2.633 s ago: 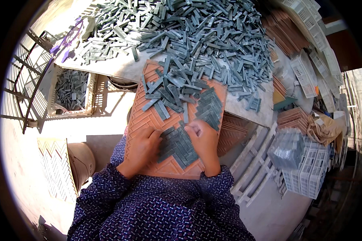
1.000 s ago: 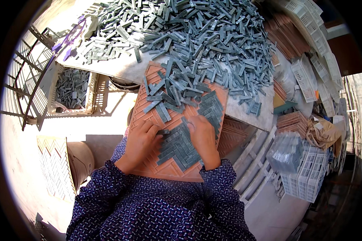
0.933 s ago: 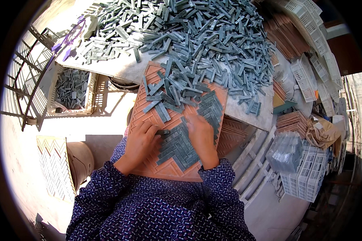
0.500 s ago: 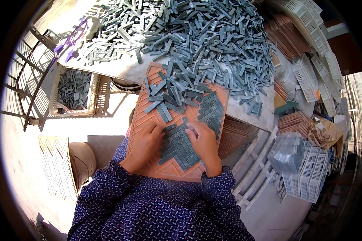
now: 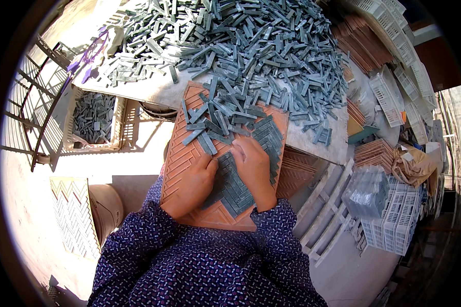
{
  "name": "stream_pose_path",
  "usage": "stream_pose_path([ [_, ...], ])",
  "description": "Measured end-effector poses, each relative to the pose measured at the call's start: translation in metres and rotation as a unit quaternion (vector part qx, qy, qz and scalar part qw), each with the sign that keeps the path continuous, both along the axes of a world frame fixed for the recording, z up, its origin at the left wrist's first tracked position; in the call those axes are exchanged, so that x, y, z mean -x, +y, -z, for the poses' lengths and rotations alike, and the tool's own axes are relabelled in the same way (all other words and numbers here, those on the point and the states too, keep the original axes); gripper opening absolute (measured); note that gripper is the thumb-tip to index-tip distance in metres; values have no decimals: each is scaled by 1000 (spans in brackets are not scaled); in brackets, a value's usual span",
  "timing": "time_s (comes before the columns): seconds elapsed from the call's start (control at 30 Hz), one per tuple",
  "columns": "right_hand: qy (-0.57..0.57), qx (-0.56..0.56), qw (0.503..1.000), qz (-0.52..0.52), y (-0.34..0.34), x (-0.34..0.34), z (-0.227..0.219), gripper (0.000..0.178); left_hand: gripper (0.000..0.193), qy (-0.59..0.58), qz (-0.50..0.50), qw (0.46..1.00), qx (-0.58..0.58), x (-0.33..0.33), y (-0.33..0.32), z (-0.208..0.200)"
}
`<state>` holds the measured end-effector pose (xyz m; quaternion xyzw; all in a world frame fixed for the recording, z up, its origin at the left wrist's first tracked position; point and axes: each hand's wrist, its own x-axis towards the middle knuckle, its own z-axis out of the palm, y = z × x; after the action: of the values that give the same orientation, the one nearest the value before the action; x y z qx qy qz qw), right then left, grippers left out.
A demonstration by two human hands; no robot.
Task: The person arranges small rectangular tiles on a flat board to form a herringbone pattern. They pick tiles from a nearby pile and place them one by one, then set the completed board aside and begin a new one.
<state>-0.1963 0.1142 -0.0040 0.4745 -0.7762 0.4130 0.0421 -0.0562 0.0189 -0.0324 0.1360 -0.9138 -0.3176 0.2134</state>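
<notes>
On my lap, leaning against the table's near edge, rests an orange herringbone-grooved tray [image 5: 182,148]. Dark green stone strips [image 5: 233,192] fill its middle and right grooves in a herringbone pattern. Loose strips [image 5: 210,120] lie heaped on its far end. My left hand [image 5: 195,181] is over the tray at the left border of the laid strips, fingers curled closed. My right hand [image 5: 252,166] is above the laid strips, thumb and fingers pinched together just below the loose heap. Whatever either hand holds is hidden by the fingers.
A big pile of green strips [image 5: 251,46] covers the table [image 5: 148,92] beyond the tray. At left stand a crate of strips [image 5: 120,115] and a patterned panel [image 5: 74,215] against a bucket [image 5: 106,210]. Stacked trays [image 5: 374,156], white crates [image 5: 392,225] and a slatted pallet [image 5: 325,215] are at right.
My right hand has moved away from me, toward the loose strips, and its fingers have drawn together. My left hand has shifted slightly to the right.
</notes>
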Motion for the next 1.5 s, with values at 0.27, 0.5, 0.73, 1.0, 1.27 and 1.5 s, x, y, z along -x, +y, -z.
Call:
stream_pose_path([
  [0.27,6,-89,996,-22,-11,4,7,24,34,16,39,995,-91,1,-26,7],
  [0.5,-47,-167,983,56,28,-2,2,24,30,2,27,997,72,12,-40,-14],
  [0.73,-51,-149,984,87,36,-3,3,20,23,-10,-8,995,96,0,-39,-6],
  [1.0,-67,-123,988,60,20,5,5,13,26,23,-19,999,34,-6,-38,-6],
  [1.27,-38,-127,990,46,-11,10,2,16,31,9,-39,999,13,7,-31,-9],
  [1.5,10,-55,994,98,-27,14,12,17,34,17,-31,997,62,9,-32,-10],
])
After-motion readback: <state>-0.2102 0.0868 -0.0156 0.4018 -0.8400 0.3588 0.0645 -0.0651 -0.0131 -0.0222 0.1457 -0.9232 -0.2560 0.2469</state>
